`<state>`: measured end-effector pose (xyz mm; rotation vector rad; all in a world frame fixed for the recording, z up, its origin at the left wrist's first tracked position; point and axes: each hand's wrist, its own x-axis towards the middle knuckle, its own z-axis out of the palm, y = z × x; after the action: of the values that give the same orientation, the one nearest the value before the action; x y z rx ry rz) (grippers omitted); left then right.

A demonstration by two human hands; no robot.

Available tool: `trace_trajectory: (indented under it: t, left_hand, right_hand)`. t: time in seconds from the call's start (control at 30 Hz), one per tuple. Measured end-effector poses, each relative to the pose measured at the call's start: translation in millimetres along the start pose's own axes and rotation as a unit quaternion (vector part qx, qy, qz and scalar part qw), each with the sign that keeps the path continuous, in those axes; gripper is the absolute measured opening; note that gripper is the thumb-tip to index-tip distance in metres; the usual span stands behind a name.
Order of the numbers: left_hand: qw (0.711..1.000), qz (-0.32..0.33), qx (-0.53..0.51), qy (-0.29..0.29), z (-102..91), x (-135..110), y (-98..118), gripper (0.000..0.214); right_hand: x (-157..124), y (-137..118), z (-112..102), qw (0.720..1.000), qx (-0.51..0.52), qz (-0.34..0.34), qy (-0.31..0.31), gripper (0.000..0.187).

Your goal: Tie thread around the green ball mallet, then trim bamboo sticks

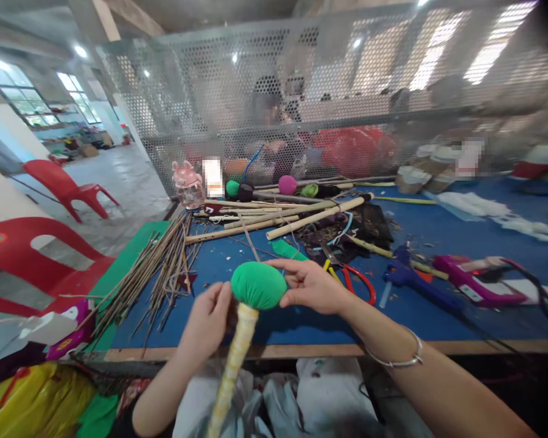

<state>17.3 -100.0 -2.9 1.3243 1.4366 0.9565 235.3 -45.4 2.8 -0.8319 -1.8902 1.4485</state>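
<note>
Between my two hands is a green cloth-covered ball [258,285] on a stick wrapped in pale yellow tape [238,359], which slants down toward my lap. My left hand [206,322] is closed at the ball's left side, its fingertips partly hidden behind it. On the other side, my right hand [314,286] pinches the ball's right edge between thumb and fingers. Scissors with red handles [358,283] lie just right of my right hand. Behind the ball rests a flat scrap of green cloth [288,249].
Thin twigs [158,274] are heaped at left. Bamboo sticks [319,216] lie across the back, near a pink ball [287,184]. At right are a blue glue gun [415,277] and a purple device [479,283] with a cable. A perforated metal screen [237,91] stands behind.
</note>
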Motion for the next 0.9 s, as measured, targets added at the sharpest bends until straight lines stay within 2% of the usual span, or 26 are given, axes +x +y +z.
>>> trace_trajectory:
  t: [0.03,0.07,0.1,0.17,0.23,0.27,0.3,0.33,0.4,0.43,0.5,0.6,0.7,0.77,0.9]
  left_hand:
    - [0.991,0.064,0.104,0.047,-12.0,8,5,0.046]
    - [0.974,0.097,0.198,0.048,-24.2,17,10,0.044]
    - [0.953,0.112,0.278,0.041,-35.4,25,13,0.043]
    - [0.905,0.120,0.398,0.094,-49.3,37,16,0.039]
    - [0.864,0.154,0.435,0.202,-45.9,39,15,0.030]
    - [0.853,0.183,0.424,0.243,-37.3,37,13,0.034]
    - [0.851,0.218,0.398,0.263,-25.0,32,10,0.045]
    - [0.864,0.253,0.365,0.237,-10.2,27,7,0.056]
    - [0.903,0.275,0.318,0.091,20.8,16,0,0.075]
    - [0.916,0.270,0.292,0.057,34.0,13,-3,0.080]
    - [0.932,0.256,0.253,0.032,51.5,11,-6,0.072]
    - [0.940,0.254,0.225,0.034,55.7,15,-4,0.047]
    - [0.939,0.261,0.221,0.035,50.0,19,-1,0.040]
    - [0.940,0.262,0.218,0.035,48.2,18,-3,0.046]
    - [0.948,0.222,0.227,0.033,48.9,6,-9,0.081]
  right_hand:
    - [1,3,-1,1.000,-0.023,0.007,0.006,0.067]
    - [1,5,-2,0.999,-0.049,0.019,0.013,0.065]
    - [1,8,-2,0.996,-0.075,0.033,0.021,0.062]
    - [1,12,-2,0.990,-0.122,0.061,0.032,0.057]
    - [1,12,0,0.983,-0.157,0.086,0.035,0.054]
    - [1,11,1,0.981,-0.168,0.093,0.034,0.053]
    - [2,10,1,0.979,-0.175,0.098,0.034,0.052]
    - [2,9,1,0.978,-0.181,0.098,0.035,0.051]
    - [2,7,1,0.977,-0.189,0.094,0.035,0.051]
    - [2,6,-1,0.977,-0.189,0.091,0.029,0.052]
    - [0,7,-5,0.980,-0.180,0.084,-0.005,0.053]
    - [-2,12,-11,0.984,-0.152,0.070,-0.061,0.054]
    - [-2,17,-13,0.986,-0.135,0.062,-0.071,0.053]
    - [-1,19,-12,0.986,-0.137,0.068,-0.061,0.052]
    - [-5,17,-8,0.981,-0.186,0.054,-0.030,0.047]
